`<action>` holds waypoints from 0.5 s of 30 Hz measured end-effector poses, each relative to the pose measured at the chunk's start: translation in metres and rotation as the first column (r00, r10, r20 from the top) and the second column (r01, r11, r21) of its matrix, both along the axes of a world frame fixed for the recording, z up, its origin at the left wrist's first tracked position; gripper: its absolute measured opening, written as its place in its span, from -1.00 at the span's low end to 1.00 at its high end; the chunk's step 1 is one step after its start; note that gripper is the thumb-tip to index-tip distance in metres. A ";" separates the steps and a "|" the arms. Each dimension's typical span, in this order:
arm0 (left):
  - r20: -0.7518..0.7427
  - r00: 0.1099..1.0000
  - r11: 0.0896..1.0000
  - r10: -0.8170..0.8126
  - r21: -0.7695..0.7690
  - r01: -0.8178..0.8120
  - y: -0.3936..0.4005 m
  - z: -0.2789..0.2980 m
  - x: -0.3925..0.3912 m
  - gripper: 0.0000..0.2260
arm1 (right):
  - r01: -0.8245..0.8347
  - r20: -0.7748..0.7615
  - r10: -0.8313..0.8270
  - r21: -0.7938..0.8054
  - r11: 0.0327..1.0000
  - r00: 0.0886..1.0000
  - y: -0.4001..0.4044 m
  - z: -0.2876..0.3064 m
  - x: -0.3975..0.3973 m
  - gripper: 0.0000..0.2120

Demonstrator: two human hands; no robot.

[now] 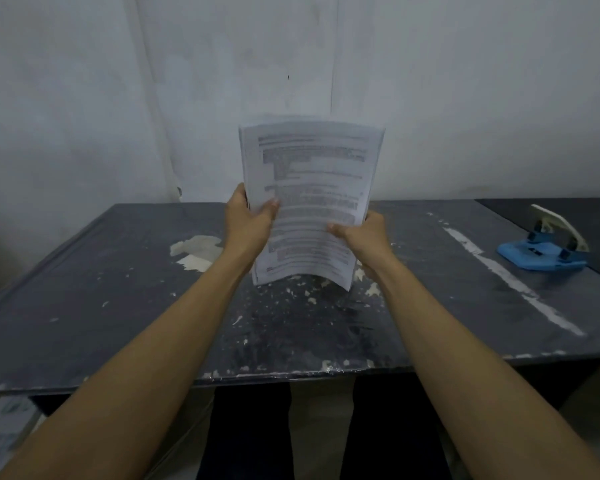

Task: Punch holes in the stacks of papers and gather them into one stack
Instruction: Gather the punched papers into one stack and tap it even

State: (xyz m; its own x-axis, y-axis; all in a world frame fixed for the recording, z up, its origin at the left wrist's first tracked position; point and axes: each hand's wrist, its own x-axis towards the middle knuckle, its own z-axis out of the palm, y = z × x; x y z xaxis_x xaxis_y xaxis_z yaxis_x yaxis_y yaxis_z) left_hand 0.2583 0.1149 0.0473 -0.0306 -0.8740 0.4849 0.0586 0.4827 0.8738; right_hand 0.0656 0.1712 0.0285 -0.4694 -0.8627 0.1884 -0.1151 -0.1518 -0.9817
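We hold one stack of papers (309, 202) upright over the middle of the table (101, 289), printed side toward us, bottom edge just above or perhaps touching the scuffed tabletop; we cannot tell which.

Left hand (248, 220): clamped on the stack's left edge, thumb across the front sheet, fingers hidden behind.

Right hand (364, 233): clamped on the lower right edge, thumb on the front, fingers wrapped behind. The lower right corner of the stack bows outward a little.

Hole punch (548, 244): blue base, pale lever raised, sitting well apart to our right, near the seam with the darker surface (568, 213) beside the table. Nothing is in its slot.

More printed sheets (0, 434) show at the lower left, below table level; blurred, so we cannot say whether they belong to the job.

Progress, as a judgement: the sheets are too blurred for us to see punched holes along any edge, so we cannot tell whether this stack is done. No other stack lies on the table. The upright two-handed hold looks like squaring the edges, which fits either the final gathering or preparation for the punch. If gathering, little is left beyond laying the stack flat. If not, we have to carry it right to the punch and press.
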 end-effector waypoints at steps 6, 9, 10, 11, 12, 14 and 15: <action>0.032 0.991 0.989 -0.128 0.083 0.125 -0.013 0.008 0.021 -0.64 | 0.011 -0.055 -0.009 0.036 0.999 0.998 0.000 0.007 -0.010 -0.63; 0.077 0.973 0.976 -0.215 0.050 0.212 -0.019 0.035 0.027 -0.61 | -0.053 -0.075 0.049 -0.044 0.998 0.996 0.001 0.029 -0.013 -0.54; 0.092 0.968 0.973 -0.233 0.033 0.230 -0.019 0.041 0.028 -0.61 | -0.057 -0.078 0.052 -0.066 0.996 0.996 0.002 0.035 -0.013 -0.50; 0.099 0.964 0.969 -0.245 0.022 0.244 -0.020 0.047 0.029 -0.62 | -0.048 -0.079 0.042 -0.087 0.995 0.996 0.002 0.040 -0.012 -0.44; 0.098 0.961 0.966 -0.258 0.017 0.257 -0.020 0.051 0.029 -0.62 | -0.032 -0.079 0.024 -0.107 0.994 0.997 0.002 0.043 -0.011 -0.39; 0.085 0.956 0.960 -0.280 0.021 0.279 -0.020 0.055 0.028 -0.63 | -0.011 -0.070 0.001 -0.141 0.990 0.998 0.000 0.049 -0.008 -0.33; 0.079 0.955 0.958 -0.287 0.030 0.285 -0.021 0.056 0.027 -0.65 | -0.021 -0.063 0.011 -0.150 0.989 0.998 -0.002 0.051 -0.006 -0.32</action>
